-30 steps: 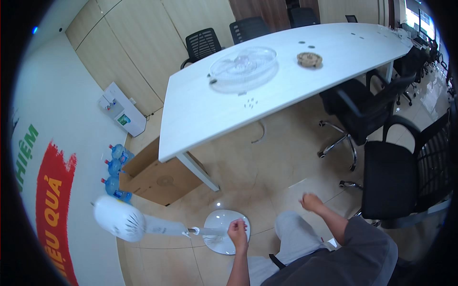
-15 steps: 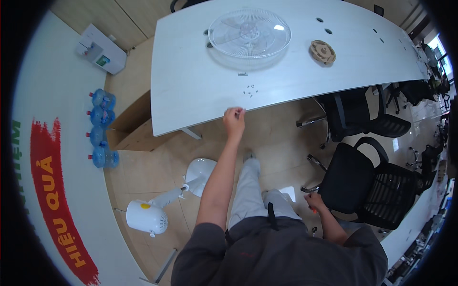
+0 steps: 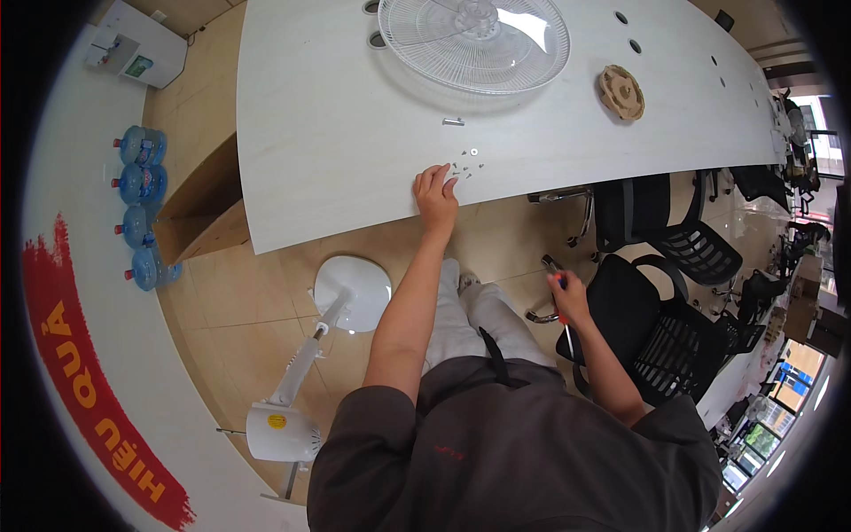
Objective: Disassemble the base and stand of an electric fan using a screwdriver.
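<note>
My left hand [image 3: 436,197] rests at the surface's [image 3: 337,133] near edge, fingers spread loose right at the little screws [image 3: 462,168], nothing gripped. My right hand [image 3: 567,298] hangs off the surface, clenched around a screwdriver [image 3: 558,306]. The fan guard [image 3: 474,43] sits by the far edge.

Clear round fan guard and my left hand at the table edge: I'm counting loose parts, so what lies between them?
In the head view, small screws and washers lie scattered on the white table between the fan guard and the left hand.
</note>
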Demonstrator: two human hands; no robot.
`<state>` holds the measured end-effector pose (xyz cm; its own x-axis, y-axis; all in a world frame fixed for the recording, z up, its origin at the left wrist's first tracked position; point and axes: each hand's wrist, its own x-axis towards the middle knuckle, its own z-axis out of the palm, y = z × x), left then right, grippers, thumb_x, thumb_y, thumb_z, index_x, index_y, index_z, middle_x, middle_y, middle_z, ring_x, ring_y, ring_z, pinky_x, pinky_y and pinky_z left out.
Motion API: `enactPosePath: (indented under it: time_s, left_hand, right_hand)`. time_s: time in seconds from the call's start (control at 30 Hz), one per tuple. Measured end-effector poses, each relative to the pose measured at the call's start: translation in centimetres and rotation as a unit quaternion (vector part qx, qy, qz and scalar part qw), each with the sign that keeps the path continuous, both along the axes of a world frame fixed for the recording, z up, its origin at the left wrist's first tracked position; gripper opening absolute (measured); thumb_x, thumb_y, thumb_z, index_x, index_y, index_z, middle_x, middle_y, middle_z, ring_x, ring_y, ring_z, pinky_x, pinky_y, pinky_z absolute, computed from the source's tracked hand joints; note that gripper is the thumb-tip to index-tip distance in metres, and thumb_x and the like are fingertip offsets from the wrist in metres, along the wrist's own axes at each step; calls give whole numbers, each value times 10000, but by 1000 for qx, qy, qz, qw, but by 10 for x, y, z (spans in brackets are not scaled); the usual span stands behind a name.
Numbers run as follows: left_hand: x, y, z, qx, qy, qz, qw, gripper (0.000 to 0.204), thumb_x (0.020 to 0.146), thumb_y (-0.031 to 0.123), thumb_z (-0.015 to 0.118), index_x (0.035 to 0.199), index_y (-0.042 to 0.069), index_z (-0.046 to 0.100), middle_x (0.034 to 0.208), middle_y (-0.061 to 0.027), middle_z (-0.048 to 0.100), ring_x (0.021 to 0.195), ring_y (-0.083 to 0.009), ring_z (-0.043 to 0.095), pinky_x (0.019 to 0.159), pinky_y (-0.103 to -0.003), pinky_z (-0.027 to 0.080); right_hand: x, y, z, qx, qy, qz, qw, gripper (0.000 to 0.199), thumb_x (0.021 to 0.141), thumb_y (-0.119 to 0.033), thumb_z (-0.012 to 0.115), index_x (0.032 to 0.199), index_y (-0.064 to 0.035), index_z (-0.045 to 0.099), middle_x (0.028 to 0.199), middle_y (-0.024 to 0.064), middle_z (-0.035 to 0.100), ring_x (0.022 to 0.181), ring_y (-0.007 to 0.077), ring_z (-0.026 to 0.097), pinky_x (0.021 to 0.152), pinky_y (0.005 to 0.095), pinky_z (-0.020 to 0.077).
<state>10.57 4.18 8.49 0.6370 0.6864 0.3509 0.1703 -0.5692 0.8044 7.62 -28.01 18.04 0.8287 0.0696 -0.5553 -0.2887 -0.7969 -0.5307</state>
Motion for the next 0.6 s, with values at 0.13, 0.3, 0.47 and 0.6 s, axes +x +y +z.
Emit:
enactPosePath:
  time_s: [0.13, 0.3, 0.47, 0.6]
  left_hand:
    - [-59, 3, 21, 10, -28, 50, 998, 228, 844, 45, 676, 1070, 26, 679, 1059, -123, 633, 981, -327, 573, 848, -427, 467]
    - [-218, -31, 24, -53, 117, 161, 979, 187, 842, 0, 628, 1024, 13, 666, 1040, -149, 640, 992, -344, 580, 879, -424, 469]
    - [-360, -123, 29, -108, 218, 300, 922, 225, 826, -8, 605, 1046, 12, 646, 1046, -159, 637, 1019, -345, 583, 897, -432, 468]
    - [-446, -219, 38, -96, 267, 501, 818, 195, 851, 45, 610, 1030, -2, 671, 980, -173, 654, 941, -336, 623, 849, -408, 497]
  right_hand:
    - [73, 56, 0, 79, -73, 48, 993, 351, 909, -341, 686, 911, -1, 599, 580, 31, 535, 470, 113, 544, 438, 295, 437]
    - [190, 157, -44, 71, -210, 132, 966, 404, 903, -420, 655, 936, -17, 656, 779, 196, 622, 716, 330, 610, 694, 440, 482]
    - [289, 192, -83, 22, -337, 209, 918, 510, 875, -474, 650, 923, 30, 707, 888, 239, 707, 830, 392, 689, 750, 494, 513]
    - [304, 235, -88, -36, -355, 294, 886, 618, 870, -550, 611, 918, 59, 703, 888, 262, 699, 859, 414, 684, 784, 494, 524]
